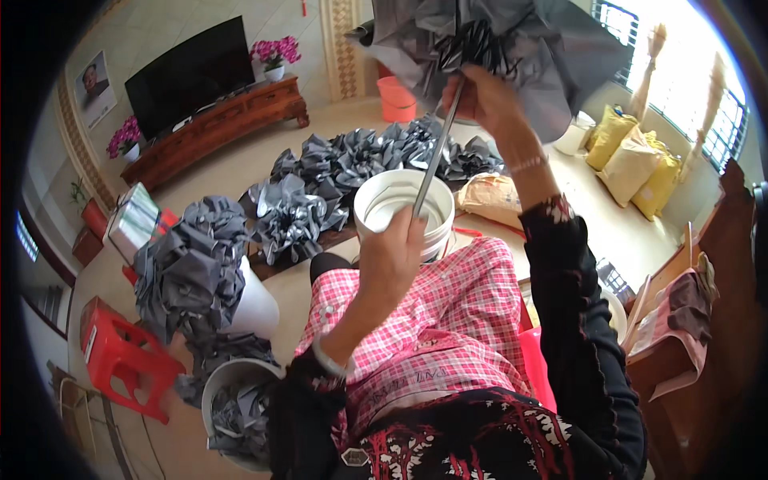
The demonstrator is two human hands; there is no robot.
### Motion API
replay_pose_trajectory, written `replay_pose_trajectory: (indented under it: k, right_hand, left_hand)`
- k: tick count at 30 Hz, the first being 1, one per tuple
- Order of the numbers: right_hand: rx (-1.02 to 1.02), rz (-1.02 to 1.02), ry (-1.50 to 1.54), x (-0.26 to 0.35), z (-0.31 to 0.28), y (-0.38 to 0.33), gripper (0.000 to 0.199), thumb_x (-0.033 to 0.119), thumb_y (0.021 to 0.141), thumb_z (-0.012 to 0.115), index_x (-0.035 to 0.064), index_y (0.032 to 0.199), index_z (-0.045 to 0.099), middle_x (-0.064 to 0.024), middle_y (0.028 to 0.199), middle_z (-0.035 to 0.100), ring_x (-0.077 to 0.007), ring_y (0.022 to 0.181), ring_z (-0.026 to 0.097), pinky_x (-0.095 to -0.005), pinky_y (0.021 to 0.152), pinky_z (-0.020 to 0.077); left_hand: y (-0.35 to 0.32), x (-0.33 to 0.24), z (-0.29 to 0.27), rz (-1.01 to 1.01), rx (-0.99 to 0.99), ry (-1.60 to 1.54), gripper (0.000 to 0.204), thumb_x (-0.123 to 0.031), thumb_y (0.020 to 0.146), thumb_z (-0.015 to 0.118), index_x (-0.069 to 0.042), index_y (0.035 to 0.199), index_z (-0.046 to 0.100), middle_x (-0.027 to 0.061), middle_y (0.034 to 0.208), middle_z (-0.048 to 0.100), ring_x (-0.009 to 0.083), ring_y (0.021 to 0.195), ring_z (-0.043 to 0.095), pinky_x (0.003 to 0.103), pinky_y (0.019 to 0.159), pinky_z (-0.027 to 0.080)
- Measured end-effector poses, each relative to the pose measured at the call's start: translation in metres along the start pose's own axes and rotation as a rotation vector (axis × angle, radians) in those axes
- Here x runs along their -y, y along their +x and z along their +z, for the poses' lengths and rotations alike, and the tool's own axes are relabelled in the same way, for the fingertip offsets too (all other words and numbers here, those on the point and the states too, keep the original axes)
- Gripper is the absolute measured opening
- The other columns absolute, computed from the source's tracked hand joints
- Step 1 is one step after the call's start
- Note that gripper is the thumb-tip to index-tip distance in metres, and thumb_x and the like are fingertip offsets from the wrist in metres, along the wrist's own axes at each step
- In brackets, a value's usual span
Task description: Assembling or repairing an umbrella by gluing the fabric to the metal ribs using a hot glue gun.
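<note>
A grey umbrella (pixel 560 68) is held up in front of me, its canopy partly spread at the top of the view and its dark ribs bunched near the shaft. My left hand (pixel 390 260) is closed around the lower end of the metal shaft (pixel 436 156), above my lap. Higher up, my right hand (pixel 492 100) grips the shaft by the ribs, just under the canopy; some of its fingers are hidden. Behind the shaft stands a white bucket (pixel 445 228). A red checked cloth (pixel 472 280) covers my lap.
Several folded grey umbrellas (pixel 352 156) lie heaped ahead. More grey umbrellas (pixel 192 260) fill a white bucket (pixel 256 300) at left, beside a red stool (pixel 120 352). A tan sack (pixel 490 200) lies beyond my knees. Yellow sacks (pixel 660 180) lean under the window; wooden furniture (pixel 672 368) flanks my right.
</note>
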State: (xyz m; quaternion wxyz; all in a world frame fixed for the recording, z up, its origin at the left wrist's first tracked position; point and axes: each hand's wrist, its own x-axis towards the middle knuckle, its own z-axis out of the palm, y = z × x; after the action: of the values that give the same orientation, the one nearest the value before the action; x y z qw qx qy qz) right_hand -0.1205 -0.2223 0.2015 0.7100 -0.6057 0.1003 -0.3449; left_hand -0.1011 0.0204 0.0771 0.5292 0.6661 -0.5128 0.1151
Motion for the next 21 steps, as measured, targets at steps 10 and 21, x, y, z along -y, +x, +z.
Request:
replay_pose_trajectory:
  k: [10,21]
  right_hand:
    - [-0.056,0.180,0.364,-0.111,0.004,-0.058,0.027,0.030,0.088,0.047,0.0051,0.082,0.055,-0.0040,0.067,0.053,-0.0156,0.050,0.048,-0.0290,0.047,0.0412]
    - [-0.152,0.412,0.262,-0.168,-0.016,-0.129,0.021,0.033,0.086,0.052,0.0136,0.079,0.049,0.0086,0.049,0.031,-0.0022,0.037,0.022,-0.0196,0.033,0.0133]
  left_hand:
    - [-0.015,0.014,0.052,-0.109,0.069,0.321,0.021,-0.020,0.087,0.049,0.001,0.089,0.050,0.0202,0.054,0.056,0.0365,0.057,0.059,0.044,0.054,0.048]
    - [0.092,0.014,-0.086,0.197,-0.551,0.057,0.050,-0.022,0.079,0.063,0.004,0.116,0.041,0.0183,0.097,0.050,0.0287,0.084,0.052,0.037,0.072,0.044]
